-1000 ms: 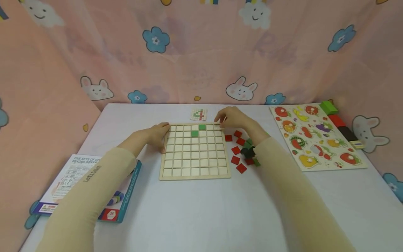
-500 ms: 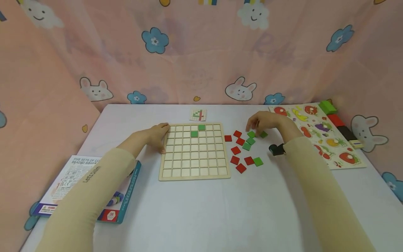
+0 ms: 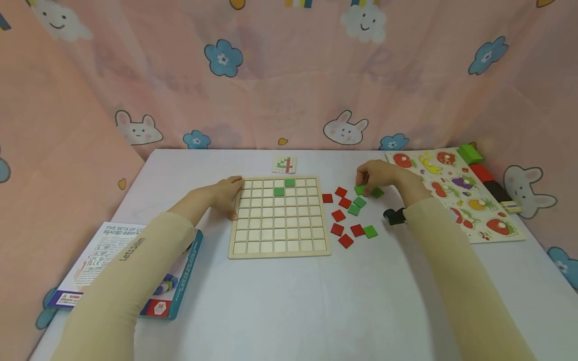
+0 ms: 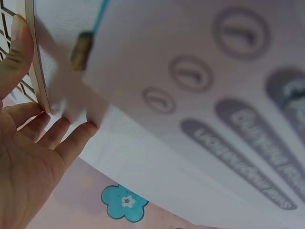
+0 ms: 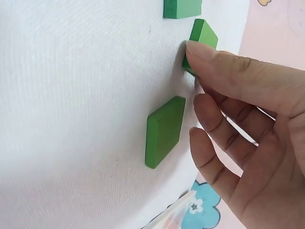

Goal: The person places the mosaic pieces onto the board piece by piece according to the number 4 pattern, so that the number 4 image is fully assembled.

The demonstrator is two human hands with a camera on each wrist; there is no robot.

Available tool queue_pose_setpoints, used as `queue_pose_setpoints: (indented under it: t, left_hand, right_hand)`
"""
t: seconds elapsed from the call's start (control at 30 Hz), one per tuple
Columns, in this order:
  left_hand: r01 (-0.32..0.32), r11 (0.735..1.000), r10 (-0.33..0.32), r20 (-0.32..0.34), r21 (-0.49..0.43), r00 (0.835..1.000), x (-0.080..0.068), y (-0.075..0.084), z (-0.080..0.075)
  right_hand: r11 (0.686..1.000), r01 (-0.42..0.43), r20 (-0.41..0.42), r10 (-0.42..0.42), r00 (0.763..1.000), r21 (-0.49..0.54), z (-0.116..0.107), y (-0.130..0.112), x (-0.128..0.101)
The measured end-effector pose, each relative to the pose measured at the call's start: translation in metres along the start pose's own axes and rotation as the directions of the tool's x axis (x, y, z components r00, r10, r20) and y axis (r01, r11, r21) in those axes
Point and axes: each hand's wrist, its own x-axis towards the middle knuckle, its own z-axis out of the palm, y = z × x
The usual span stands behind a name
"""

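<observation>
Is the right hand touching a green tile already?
Touching. The right wrist view shows the right hand with its thumb and a fingertip pinching the green tile.

We see the grid board (image 3: 278, 215) at the middle of the worktop (image 3: 289, 301), a small card (image 3: 285, 164) behind it, loose tiles (image 3: 349, 213) to its right, the fruit puzzle (image 3: 456, 193) farther right, and a booklet (image 3: 122, 268) at front left.
</observation>
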Motion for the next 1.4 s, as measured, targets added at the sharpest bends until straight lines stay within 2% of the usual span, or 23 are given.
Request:
queue_pose_setpoints:
  t: [0.13, 0.27, 0.4, 0.6, 0.73, 0.83, 1.0, 1.23, 1.4]
  left_hand:
    - [0.001, 1.0, -0.001, 0.003, 0.004, 1.0, 0.001, 0.0, 0.0]
    - [0.004, 1.0, -0.004, 0.004, 0.004, 1.0, 0.002, 0.0, 0.001]
    - [0.009, 1.0, -0.009, 0.003, 0.0, 1.0, 0.001, 0.001, 0.0]
    - [0.0, 1.0, 0.0, 0.002, -0.007, 1.0, 0.0, 0.002, -0.001]
    - [0.002, 1.0, -0.002, -0.003, -0.01, 1.0, 0.0, 0.001, -0.001]
    - [0.003, 1.0, -0.003, -0.003, -0.009, 1.0, 0.001, 0.0, -0.001]
    - [-0.007, 1.0, 0.007, 0.006, -0.002, 1.0, 0.002, -0.002, -0.001]
    - [-0.011, 1.0, 0.011, 0.013, 0.0, 1.0, 0.002, -0.004, -0.001]
    - [-0.027, 0.998, 0.028, 0.031, -0.054, 0.999, 0.003, -0.008, -0.001]
  right_hand:
    - [1.0, -0.004, -0.028, 0.004, 1.0, 0.009, 0.001, -0.003, 0.004]
    - [0.997, 0.03, -0.104, -0.023, 0.994, 0.066, 0.006, -0.019, 0.011]
    - [0.981, 0.133, -0.173, -0.108, 0.979, 0.138, 0.02, -0.052, 0.021]
    - [0.941, 0.291, -0.187, -0.258, 0.948, 0.174, 0.05, -0.118, 0.037]
    - [0.929, 0.331, -0.175, -0.302, 0.937, 0.167, 0.066, -0.156, 0.047]
    - [0.928, 0.34, -0.169, -0.315, 0.934, 0.152, 0.076, -0.175, 0.054]
    - [0.938, 0.33, -0.171, -0.31, 0.935, 0.106, 0.086, -0.19, 0.061]
    - [0.947, 0.316, -0.137, -0.307, 0.942, 0.055, 0.087, -0.195, 0.062]
    - [0.947, 0.318, -0.142, -0.309, 0.94, 0.047, 0.087, -0.194, 0.063]
